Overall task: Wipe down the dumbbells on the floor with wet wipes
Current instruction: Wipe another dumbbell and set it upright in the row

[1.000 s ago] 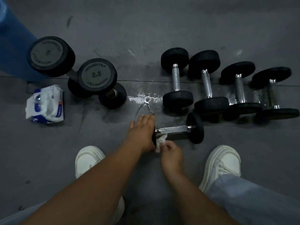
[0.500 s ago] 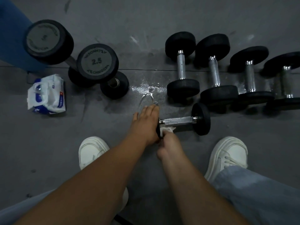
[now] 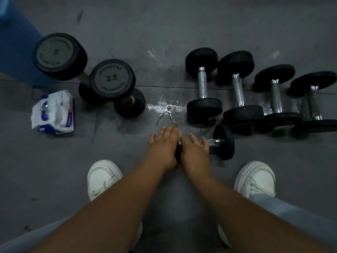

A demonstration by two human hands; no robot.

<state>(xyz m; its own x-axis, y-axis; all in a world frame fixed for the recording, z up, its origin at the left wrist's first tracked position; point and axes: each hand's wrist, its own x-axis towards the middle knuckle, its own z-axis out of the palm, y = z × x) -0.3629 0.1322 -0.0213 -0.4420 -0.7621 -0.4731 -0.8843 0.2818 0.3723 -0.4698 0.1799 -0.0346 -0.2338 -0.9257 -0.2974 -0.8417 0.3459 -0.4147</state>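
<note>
A small black dumbbell with a chrome handle lies sideways on the grey floor in front of me. My left hand covers its left head, fingers laid over it. My right hand lies over the handle, and a bit of white wet wipe shows between the two hands. The left head and most of the handle are hidden. Several more black dumbbells lie in a row behind, to the right.
A pack of wet wipes lies at the left. Two larger dumbbells, one marked 2.5, stand next to a blue object. A wet patch shines on the floor. My white shoes flank my arms.
My right hand has moved up from below the handle's left end and now lies over the handle, hiding most of the wipe. My left hand stays on the left head.
</note>
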